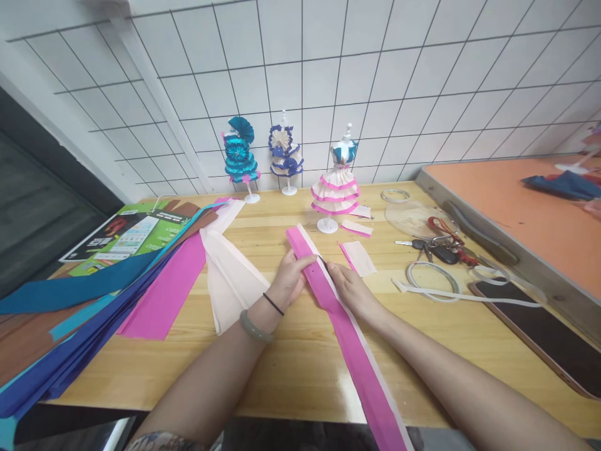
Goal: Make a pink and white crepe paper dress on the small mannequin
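Note:
A long strip of pink crepe paper with a pale cream edge runs from the table's middle down past its front edge. My left hand is closed on the strip near its far end, thumb on top. At the strip's pale edge, my right hand is closed around a thin dark tool, perhaps scissors, mostly hidden by the fingers. Just beyond stands a small dress form in a cream and pink ruffled paper dress. Cut cream pieces with pink edges lie beside its base.
Two more dressed forms, teal and blue-and-cream, stand by the tiled wall. Coloured paper strips and a green printed sheet lie left. Keys, a tape roll and a phone lie right, beside an orange raised surface.

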`<state>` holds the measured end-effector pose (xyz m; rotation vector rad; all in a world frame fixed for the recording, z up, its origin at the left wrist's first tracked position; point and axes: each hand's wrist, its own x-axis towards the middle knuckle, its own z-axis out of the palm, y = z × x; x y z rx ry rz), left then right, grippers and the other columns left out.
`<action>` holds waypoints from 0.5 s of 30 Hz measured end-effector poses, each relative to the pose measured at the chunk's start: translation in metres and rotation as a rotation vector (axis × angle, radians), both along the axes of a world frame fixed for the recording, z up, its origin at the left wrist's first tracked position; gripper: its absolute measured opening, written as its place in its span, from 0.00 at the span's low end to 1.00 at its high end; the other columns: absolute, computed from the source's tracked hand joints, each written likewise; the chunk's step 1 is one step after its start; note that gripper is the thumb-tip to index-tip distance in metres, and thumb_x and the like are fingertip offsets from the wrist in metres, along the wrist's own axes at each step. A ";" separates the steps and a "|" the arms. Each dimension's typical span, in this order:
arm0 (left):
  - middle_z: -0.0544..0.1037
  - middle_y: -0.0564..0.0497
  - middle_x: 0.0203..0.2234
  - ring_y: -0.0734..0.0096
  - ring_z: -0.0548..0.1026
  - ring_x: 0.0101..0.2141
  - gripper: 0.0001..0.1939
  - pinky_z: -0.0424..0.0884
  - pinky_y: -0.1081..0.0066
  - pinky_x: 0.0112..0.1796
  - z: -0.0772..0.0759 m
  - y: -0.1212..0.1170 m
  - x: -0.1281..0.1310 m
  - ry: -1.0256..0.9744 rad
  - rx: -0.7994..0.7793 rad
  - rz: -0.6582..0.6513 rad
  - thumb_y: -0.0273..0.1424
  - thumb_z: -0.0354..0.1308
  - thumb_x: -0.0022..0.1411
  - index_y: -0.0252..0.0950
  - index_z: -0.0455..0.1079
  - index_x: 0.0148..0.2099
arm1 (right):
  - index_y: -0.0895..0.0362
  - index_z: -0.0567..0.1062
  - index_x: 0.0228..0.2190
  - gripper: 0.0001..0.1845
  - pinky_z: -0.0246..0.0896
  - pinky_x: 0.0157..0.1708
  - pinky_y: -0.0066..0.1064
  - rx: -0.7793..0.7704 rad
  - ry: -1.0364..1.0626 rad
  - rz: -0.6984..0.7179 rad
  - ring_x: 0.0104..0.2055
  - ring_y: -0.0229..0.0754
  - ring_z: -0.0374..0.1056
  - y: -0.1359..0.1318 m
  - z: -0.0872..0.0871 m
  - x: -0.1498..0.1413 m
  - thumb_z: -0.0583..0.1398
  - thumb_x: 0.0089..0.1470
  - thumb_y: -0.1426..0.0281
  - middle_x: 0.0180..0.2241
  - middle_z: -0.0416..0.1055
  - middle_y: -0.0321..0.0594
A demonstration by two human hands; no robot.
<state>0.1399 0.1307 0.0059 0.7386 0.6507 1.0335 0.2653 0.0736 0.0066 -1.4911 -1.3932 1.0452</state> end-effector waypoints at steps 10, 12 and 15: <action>0.75 0.52 0.28 0.72 0.73 0.31 0.19 0.68 0.69 0.37 -0.004 -0.004 0.003 0.038 0.058 -0.001 0.25 0.67 0.42 0.33 0.65 0.37 | 0.58 0.68 0.29 0.25 0.56 0.39 0.34 0.003 0.065 -0.006 0.35 0.43 0.63 -0.001 0.002 0.000 0.45 0.58 0.52 0.30 0.69 0.40; 0.75 0.52 0.28 0.72 0.73 0.31 0.18 0.68 0.68 0.38 -0.004 -0.005 0.005 0.049 0.069 -0.010 0.25 0.67 0.42 0.33 0.65 0.36 | 0.59 0.70 0.32 0.26 0.57 0.39 0.34 -0.013 0.091 -0.015 0.36 0.44 0.64 -0.001 0.002 0.000 0.45 0.58 0.51 0.32 0.70 0.42; 0.76 0.52 0.28 0.71 0.73 0.32 0.17 0.68 0.68 0.39 -0.004 -0.007 0.006 0.065 0.072 -0.007 0.24 0.66 0.43 0.33 0.65 0.36 | 0.59 0.71 0.34 0.28 0.57 0.39 0.33 -0.011 0.100 -0.034 0.39 0.46 0.65 -0.002 0.002 0.001 0.45 0.57 0.50 0.33 0.71 0.43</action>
